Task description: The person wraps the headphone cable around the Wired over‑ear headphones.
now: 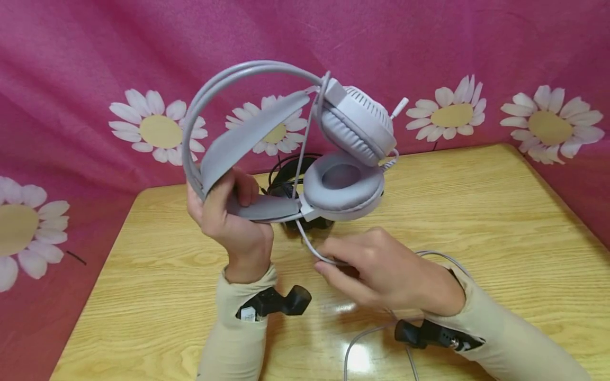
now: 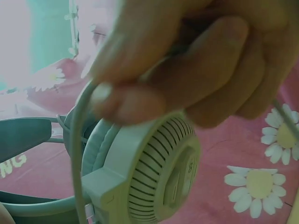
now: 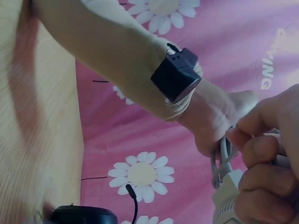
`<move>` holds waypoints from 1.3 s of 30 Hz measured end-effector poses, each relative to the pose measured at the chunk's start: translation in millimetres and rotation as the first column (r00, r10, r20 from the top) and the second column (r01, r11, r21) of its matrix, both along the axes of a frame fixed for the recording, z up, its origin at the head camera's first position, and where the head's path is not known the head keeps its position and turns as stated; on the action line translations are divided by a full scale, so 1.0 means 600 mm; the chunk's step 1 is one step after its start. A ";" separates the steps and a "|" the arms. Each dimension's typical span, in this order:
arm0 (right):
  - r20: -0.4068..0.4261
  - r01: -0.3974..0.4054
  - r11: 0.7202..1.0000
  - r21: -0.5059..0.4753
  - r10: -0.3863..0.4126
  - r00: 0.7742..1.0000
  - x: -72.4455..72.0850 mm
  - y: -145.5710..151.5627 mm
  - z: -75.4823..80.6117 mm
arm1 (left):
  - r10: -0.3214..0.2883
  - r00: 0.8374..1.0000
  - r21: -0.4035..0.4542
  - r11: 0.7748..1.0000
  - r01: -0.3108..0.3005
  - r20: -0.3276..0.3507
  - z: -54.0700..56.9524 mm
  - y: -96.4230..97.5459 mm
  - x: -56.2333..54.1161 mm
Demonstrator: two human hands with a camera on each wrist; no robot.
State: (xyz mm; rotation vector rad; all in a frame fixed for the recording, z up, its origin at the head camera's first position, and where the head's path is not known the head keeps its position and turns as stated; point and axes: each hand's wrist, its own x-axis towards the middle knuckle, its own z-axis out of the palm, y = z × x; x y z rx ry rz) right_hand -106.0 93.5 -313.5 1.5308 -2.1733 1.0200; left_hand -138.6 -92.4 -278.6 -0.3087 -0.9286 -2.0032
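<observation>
A white and grey headset [image 1: 364, 119] is lifted above the table, tilted, its two ear cups to the right and touching each other. My left hand [image 1: 240, 230] grips the headband [image 1: 193, 119] and its grey inner pad on the left side. Below the lower ear cup, my right hand [image 1: 386, 270] pinches the thin grey cable [image 1: 308, 246] between thumb and forefinger. Part of the cable loops around the headband end by the upper cup. In the left wrist view the pinched cable [image 2: 76, 154] passes in front of the slotted ear cup [image 2: 156, 172]. A short microphone boom [image 1: 399, 108] sticks out from the upper cup.
Behind the white headset, a black headset [image 1: 314, 222] lies on the wooden table [image 1: 157, 275], partly hidden. Loose cable [image 1: 362, 334] trails under my right forearm toward the near edge. A pink cloth [image 1: 305, 32] with daisies hangs behind the table.
</observation>
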 end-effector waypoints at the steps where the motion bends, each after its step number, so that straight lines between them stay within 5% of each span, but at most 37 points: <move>1: 0.015 -0.015 1.000 0.005 0.015 1.000 0.002 0.001 0.002 | 0.007 1.000 0.007 1.000 -0.007 0.006 0.001 -0.004 0.000; 5: 0.044 -0.110 0.994 -0.026 0.111 0.993 0.011 0.005 0.009 | 0.050 0.999 0.026 0.998 -0.049 -0.004 0.005 -0.013 -0.002; 10: -0.030 -0.220 0.961 -0.167 0.218 0.976 0.014 0.008 0.015 | 0.097 0.995 0.016 0.995 -0.097 -0.018 0.007 -0.023 -0.009; 20: -0.054 -0.280 0.889 -0.364 0.280 0.959 0.006 0.015 0.021 | 0.031 0.998 0.073 0.997 -0.035 0.054 0.004 -0.037 -0.014; 27: -0.082 -0.374 0.831 -0.411 0.375 0.923 0.010 0.023 0.018 | -0.111 0.991 0.213 0.973 0.092 0.080 0.006 -0.048 -0.019; 39: -0.102 -0.395 0.790 -0.469 0.395 0.913 0.021 0.029 0.021 | -0.080 0.990 0.233 0.971 0.052 0.116 0.001 -0.052 -0.032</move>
